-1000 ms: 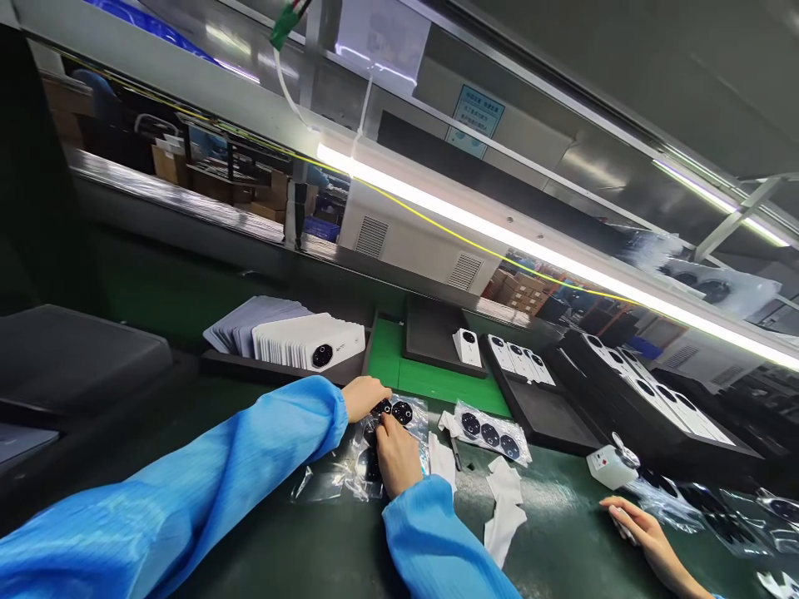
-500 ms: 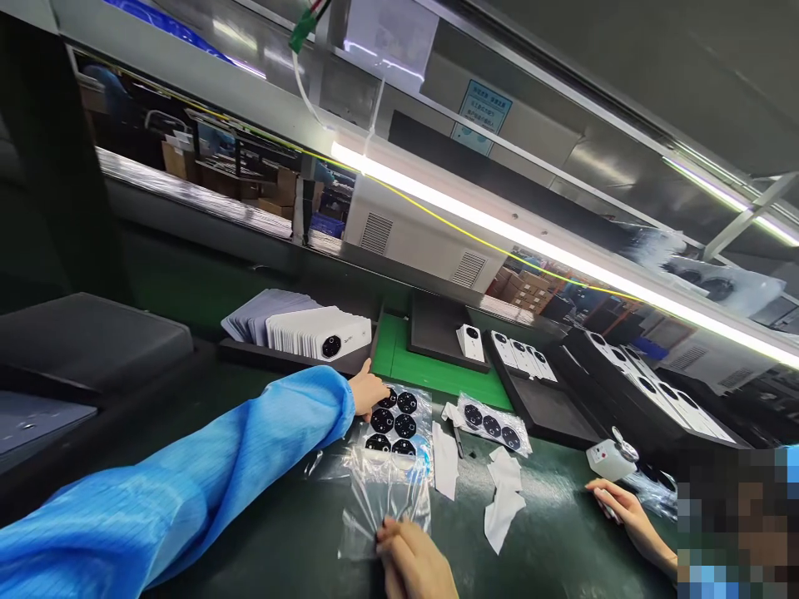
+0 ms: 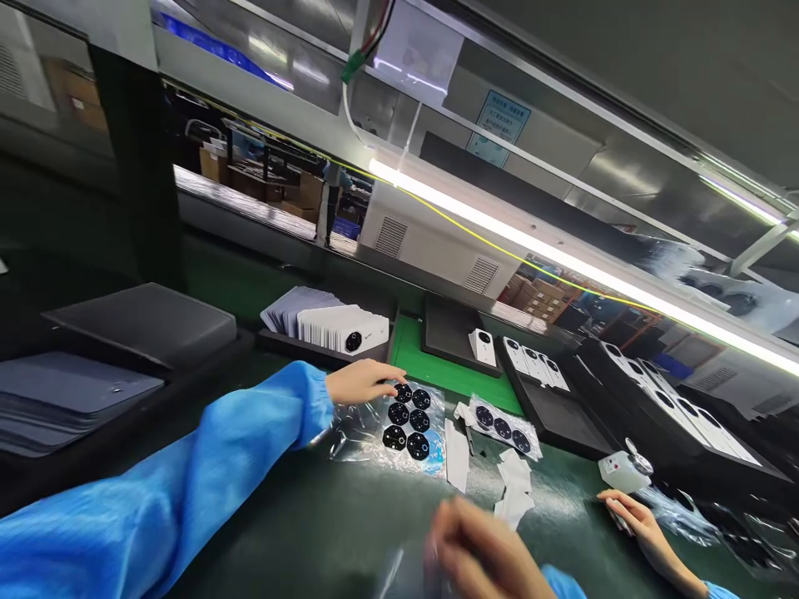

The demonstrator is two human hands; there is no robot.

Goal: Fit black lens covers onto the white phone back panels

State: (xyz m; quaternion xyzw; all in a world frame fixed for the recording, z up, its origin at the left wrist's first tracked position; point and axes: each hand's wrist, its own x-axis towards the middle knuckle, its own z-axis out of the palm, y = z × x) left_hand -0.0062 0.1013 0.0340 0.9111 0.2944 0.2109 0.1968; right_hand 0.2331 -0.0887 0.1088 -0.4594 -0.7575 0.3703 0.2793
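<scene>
Noted right hand blurred, nearby film smeared and cut by bottom edge; could not confirm contact between them. Found one disc partly hidden under left hand. Found left sleeve cut by left edge. Could not identify item in co-worker's hand, mostly covered. Could not read sign, too small.
</scene>
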